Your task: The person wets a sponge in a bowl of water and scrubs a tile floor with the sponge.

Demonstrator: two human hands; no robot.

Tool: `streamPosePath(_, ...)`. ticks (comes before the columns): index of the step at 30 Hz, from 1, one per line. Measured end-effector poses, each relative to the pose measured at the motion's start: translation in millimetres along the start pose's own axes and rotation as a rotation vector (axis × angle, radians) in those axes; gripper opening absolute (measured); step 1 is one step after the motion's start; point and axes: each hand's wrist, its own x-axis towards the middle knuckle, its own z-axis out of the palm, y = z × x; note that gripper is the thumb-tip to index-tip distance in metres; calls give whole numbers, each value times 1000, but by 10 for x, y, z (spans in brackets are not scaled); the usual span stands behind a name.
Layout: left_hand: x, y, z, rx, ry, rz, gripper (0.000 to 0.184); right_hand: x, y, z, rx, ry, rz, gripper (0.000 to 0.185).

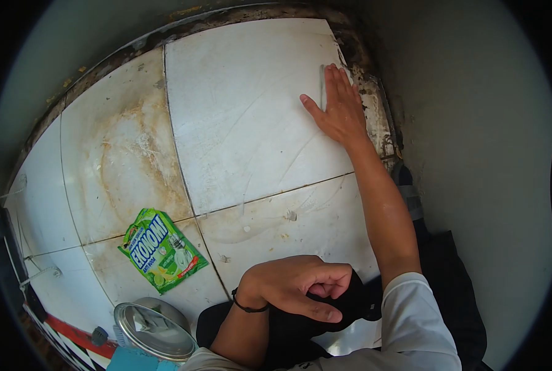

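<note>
On the large white floor tile (239, 111), my right hand (341, 111) lies flat near the tile's right edge, pressing on a thin pale piece (323, 80) that shows beside and under the fingers. My left hand (300, 284) hangs above my dark-clothed knee with its fingers curled in and the thumb stretched out; nothing shows in it. A green Ekonomi packet (164, 250) rests on the floor to the left of my left hand. Brown stains (134, 148) spread over the tile left of the large white one.
A metal bowl (155, 328) with liquid stands at the lower left, beside a light blue object (130, 358) and a small dark object (100, 336). Grey walls (473, 123) rise at the right and back. Dirt lines the floor's back and right edges.
</note>
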Motion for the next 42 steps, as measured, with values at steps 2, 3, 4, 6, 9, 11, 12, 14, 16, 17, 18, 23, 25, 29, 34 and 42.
streamPosePath(2,-4,34,-22,-25,0,5,46,-308,130,-80,-15,-25,22,96)
streamPosePath(3,5,34,-22,-43,2,12,46,-515,51,-129,-9,-47,35,98)
streamPosePath(4,17,22,-17,-42,1,14,46,-757,-64,-159,-2,-69,48,99)
streamPosePath(6,31,-9,-10,-43,1,4,45,-1135,-389,-174,33,-106,-18,106)
streamPosePath(9,37,-10,2,-16,18,34,45,-1085,-816,-98,128,-145,-169,105)
streamPosePath(11,21,3,8,-28,31,13,45,-643,-816,-25,89,-109,-226,101)
streamPosePath(12,16,13,10,-31,40,6,44,-361,-771,19,69,-91,-259,100)
streamPosePath(14,6,-26,-13,-41,44,7,44,131,-493,128,-18,4,-207,96)
streamPosePath(16,-23,-10,-29,-48,60,10,43,283,-183,50,-27,-25,-120,96)
streamPosePath(17,-33,3,-31,-52,73,15,43,261,-26,40,-37,-24,-100,95)
streamPosePath(18,-33,9,-36,-57,86,26,43,144,90,13,-44,-23,-83,96)
streamPosePath(23,15,26,-3,-89,45,52,43,-963,-58,-215,-49,-101,-65,102)
streamPosePath(25,28,28,3,-72,36,36,43,-1118,-318,-222,-13,-135,-99,105)
streamPosePath(29,16,30,-11,-40,48,21,43,-541,-435,-88,22,-130,-242,103)
streamPosePath(34,-20,13,-31,-61,88,21,43,429,-28,44,-18,-61,-101,96)
streamPosePath(42,11,21,17,-60,56,43,45,-810,138,-184,-15,-100,-74,99)
